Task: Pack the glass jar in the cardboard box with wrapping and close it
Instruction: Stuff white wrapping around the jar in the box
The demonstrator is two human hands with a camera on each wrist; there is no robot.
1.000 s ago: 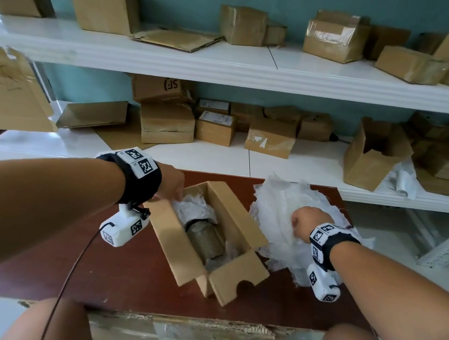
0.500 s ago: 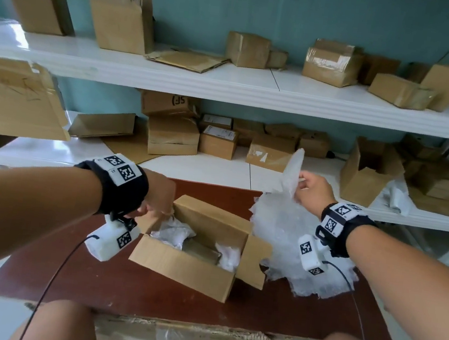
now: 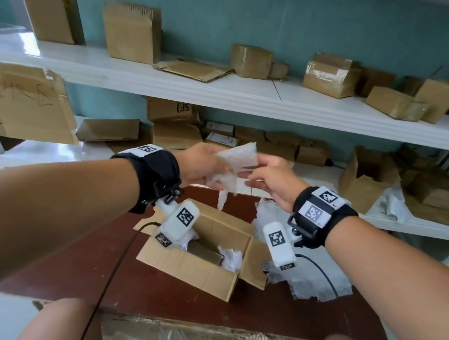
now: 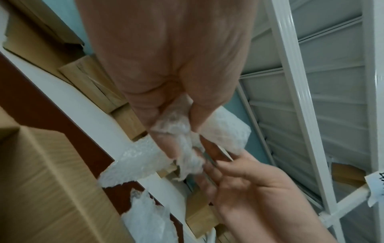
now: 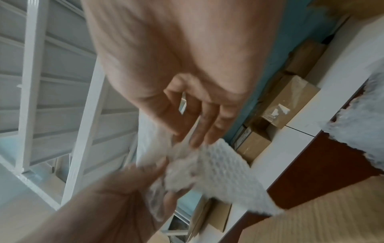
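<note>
holding bubble wrap piece (image 3: 235,162) between both hands (image 3: 239,169), above box (image 3: 198,269)

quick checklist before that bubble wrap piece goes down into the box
1. Bubble wrap piece held: ok, the left hand grips it and the right hand pinches its other edge.
2. Piece above the cardboard box: ok, held up over its far side.
3. Box flaps open: ok.
4. Glass jar inside the box: ok, lying between white wrap at both ends.
5. Room on top of the jar: cannot tell, the left wrist camera hides part of the opening.
6. Spare wrap pile clear of the opening: ok, beside the box on the table.
</note>
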